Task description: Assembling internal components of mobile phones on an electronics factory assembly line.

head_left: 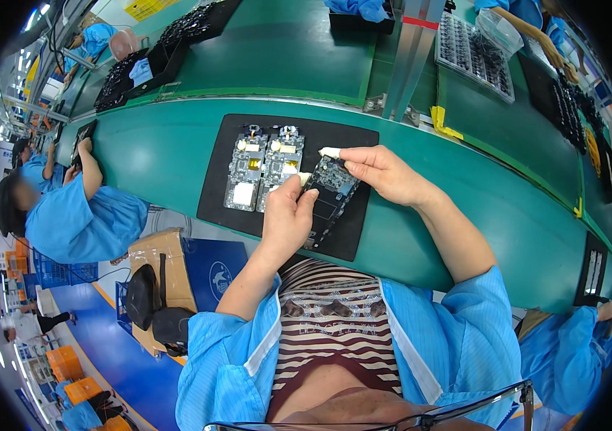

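Observation:
Both my hands hold a dark circuit board [334, 188] tilted over the right part of a black mat [212, 188]. My left hand [286, 221] pinches its left edge, and my right hand [385, 172] grips its upper right end. White finger covers show on some fingertips. On the mat, left of the held board, two long circuit boards [243, 172] lie side by side, with gold and white patches on them. My left hand partly covers the right one [276, 154].
The mat lies on a green worktable [449, 169]. Beyond it stand a metal post [410, 65], a clear tray of small parts [474, 57] and dark trays of black parts [176, 43]. Co-workers in blue sit left [80, 215] and right [561, 355]. A cardboard box [159, 258] stands lower left.

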The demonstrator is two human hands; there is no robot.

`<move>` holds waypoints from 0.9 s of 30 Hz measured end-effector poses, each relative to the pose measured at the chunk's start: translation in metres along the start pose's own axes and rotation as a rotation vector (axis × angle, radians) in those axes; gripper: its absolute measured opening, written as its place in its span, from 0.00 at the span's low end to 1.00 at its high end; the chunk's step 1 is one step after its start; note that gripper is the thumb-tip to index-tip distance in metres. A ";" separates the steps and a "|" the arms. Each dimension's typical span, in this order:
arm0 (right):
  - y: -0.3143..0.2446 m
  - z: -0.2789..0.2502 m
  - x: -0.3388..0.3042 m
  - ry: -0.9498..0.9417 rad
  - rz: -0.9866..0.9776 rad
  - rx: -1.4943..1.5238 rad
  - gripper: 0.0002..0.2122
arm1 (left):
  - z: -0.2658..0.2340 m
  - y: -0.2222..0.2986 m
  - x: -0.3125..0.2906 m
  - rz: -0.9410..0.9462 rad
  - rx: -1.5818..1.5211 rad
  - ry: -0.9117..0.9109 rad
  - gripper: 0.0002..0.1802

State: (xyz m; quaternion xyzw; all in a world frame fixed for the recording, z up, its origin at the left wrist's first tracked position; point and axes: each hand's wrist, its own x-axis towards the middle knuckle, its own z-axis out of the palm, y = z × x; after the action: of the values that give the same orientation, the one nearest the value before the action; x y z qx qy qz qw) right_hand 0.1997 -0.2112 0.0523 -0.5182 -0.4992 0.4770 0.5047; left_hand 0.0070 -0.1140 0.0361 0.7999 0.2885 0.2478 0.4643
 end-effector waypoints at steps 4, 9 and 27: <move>0.003 -0.001 0.000 -0.051 0.030 0.022 0.15 | 0.006 -0.016 -0.002 -0.024 -0.130 -0.013 0.13; 0.009 -0.006 0.004 -0.103 0.059 0.029 0.15 | 0.012 -0.016 -0.004 -0.077 -0.194 -0.023 0.13; 0.016 -0.048 0.000 0.156 0.317 0.055 0.19 | 0.035 -0.022 0.016 -0.185 -0.012 -0.213 0.11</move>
State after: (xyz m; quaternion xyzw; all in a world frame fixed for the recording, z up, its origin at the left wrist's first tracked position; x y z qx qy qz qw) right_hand 0.2484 -0.2137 0.0383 -0.6119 -0.3574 0.5223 0.4745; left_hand 0.0362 -0.1152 0.0031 0.7889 0.3086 0.1191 0.5179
